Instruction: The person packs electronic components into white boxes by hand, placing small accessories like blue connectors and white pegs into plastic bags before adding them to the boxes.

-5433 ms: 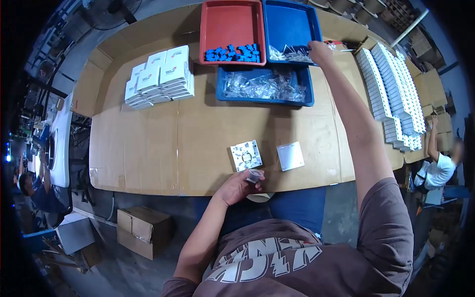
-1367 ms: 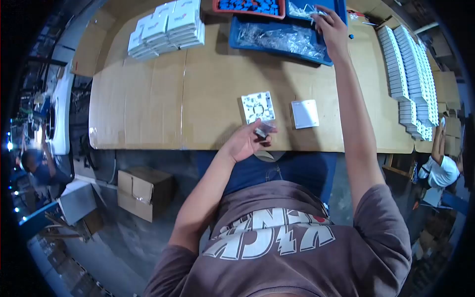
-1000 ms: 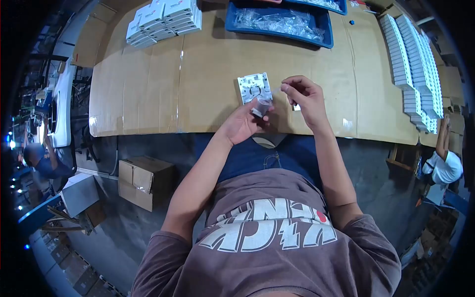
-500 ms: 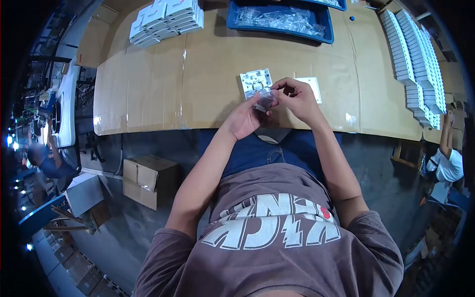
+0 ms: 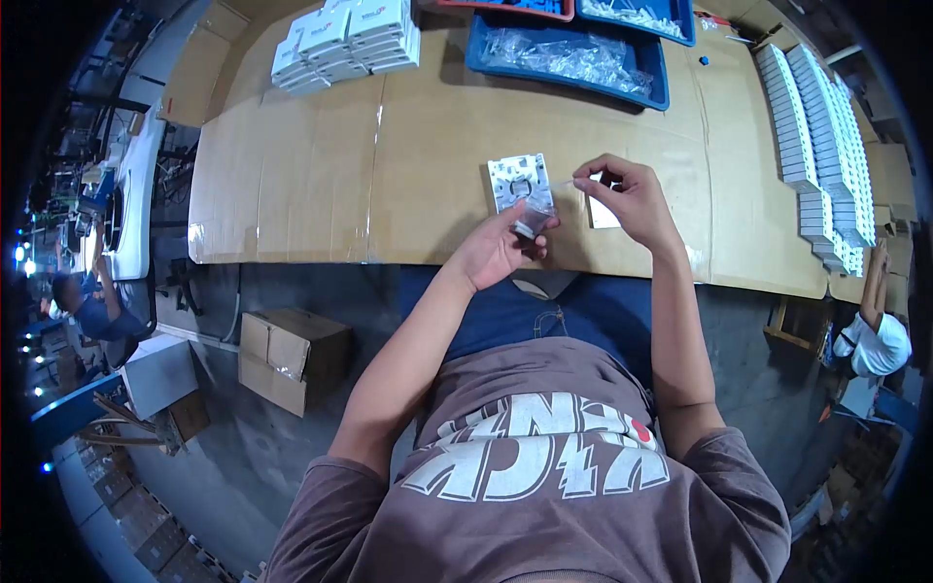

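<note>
A small clear plastic bag with something inside is pinched in my left hand, over the front edge of the table. Just behind it lies an open white plastic box base with a round track and small fittings moulded inside. My right hand is raised to the right of the bag. Its thumb and forefinger pinch a thin, pale clear strip that points toward the bag. Partly covered by that hand, a flat white cover rests on the cardboard.
Stacked white boxes stand at the back left. A blue tray of clear bags is at the back, near another blue tray and a red tray. Long stacks of white cases line the right side. Other people work at both sides.
My right hand has pulled away from the bag to the right, with a thin clear strip in its fingers. My left hand keeps the bag. The view has shifted slightly, showing more of the back trays.
</note>
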Action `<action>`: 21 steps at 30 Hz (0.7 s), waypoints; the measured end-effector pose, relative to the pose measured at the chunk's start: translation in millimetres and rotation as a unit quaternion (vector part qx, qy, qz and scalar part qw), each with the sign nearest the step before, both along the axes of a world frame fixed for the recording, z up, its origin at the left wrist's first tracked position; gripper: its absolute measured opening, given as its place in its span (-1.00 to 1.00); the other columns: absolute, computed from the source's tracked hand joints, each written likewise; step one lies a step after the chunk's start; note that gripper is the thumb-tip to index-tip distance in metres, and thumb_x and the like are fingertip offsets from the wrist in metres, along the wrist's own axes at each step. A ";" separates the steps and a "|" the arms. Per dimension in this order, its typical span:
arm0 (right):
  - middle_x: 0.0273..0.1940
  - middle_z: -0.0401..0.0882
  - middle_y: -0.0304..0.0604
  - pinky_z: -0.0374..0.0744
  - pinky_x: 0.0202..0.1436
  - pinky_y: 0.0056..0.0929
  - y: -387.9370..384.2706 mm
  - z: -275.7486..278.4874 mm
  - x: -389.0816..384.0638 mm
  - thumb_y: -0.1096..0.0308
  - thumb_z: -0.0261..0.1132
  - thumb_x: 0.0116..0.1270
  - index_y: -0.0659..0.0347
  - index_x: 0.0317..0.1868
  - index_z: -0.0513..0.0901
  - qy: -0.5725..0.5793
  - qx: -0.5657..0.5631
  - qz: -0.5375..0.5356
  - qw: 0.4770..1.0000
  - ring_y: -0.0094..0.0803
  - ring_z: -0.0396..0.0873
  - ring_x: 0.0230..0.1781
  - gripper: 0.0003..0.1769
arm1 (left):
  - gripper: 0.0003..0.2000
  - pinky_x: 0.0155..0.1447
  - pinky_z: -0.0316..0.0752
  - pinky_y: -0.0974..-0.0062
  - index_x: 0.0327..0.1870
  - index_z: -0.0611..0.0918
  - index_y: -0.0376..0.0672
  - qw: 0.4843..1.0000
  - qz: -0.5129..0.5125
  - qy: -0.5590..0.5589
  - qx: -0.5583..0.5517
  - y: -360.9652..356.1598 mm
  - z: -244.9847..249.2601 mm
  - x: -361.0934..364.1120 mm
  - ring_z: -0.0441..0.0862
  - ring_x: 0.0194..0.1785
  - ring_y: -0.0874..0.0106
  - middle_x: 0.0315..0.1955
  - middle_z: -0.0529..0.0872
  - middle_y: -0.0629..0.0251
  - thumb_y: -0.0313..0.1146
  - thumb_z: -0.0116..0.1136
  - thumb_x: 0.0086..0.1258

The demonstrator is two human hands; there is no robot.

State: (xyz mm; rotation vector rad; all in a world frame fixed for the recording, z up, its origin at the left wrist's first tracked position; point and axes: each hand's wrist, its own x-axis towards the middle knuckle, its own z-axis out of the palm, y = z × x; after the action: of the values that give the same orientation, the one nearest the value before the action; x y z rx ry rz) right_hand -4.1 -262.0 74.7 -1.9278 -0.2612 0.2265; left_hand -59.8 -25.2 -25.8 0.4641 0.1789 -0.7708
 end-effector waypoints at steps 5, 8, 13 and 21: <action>-0.35 0.73 -0.31 0.47 -0.29 -0.56 -1.2 14.3 -8.4 0.40 0.44 0.39 0.29 -0.10 0.80 0.054 -0.049 0.021 0.997 -0.65 0.44 -0.42 -0.84 | -0.51 0.14 0.61 0.33 0.39 0.50 -0.21 1.000 -0.002 0.012 -0.005 -0.6 -0.3 0.1 0.68 -0.09 0.40 0.10 0.74 0.13 -0.01 0.01 0.69; -0.35 0.74 -0.28 0.48 -0.26 -0.51 9.6 7.3 -11.1 0.42 0.43 0.37 0.29 -0.11 0.80 0.038 -0.054 0.029 0.997 -0.60 0.46 -0.43 -0.85 | -0.52 0.13 0.60 0.36 0.39 0.50 -0.21 1.000 0.002 0.010 -0.014 0.5 -0.6 0.3 0.67 -0.06 0.40 0.11 0.73 0.11 -0.03 0.03 0.69; -0.32 0.76 -0.18 0.48 -0.25 -0.47 26.6 4.6 -10.2 0.44 0.42 0.34 0.28 -0.10 0.80 0.031 -0.085 0.060 0.994 -0.54 0.51 -0.39 -0.84 | -0.57 0.07 0.62 0.41 0.34 0.53 -0.16 1.000 0.003 0.009 0.001 -2.1 1.5 1.6 0.67 -0.13 0.47 0.06 0.77 0.21 -0.05 0.08 0.67; -0.10 0.72 -0.12 0.56 -0.14 -0.34 32.2 4.3 -4.6 0.42 0.42 0.28 0.28 -0.13 0.78 -0.004 -0.120 0.145 0.982 -0.25 0.66 -0.23 -0.82 | -0.62 0.09 0.62 0.37 0.27 0.56 -0.15 1.000 -0.006 -0.016 0.012 -1.6 2.4 -0.4 0.65 -0.08 0.43 0.03 0.73 0.23 -0.07 0.09 0.67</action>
State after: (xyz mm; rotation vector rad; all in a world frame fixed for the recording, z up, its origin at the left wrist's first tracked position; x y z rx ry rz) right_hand -8.6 -229.8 79.0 -2.1256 -0.5420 0.4620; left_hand -60.1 -26.7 -23.4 0.5002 0.1551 -0.7727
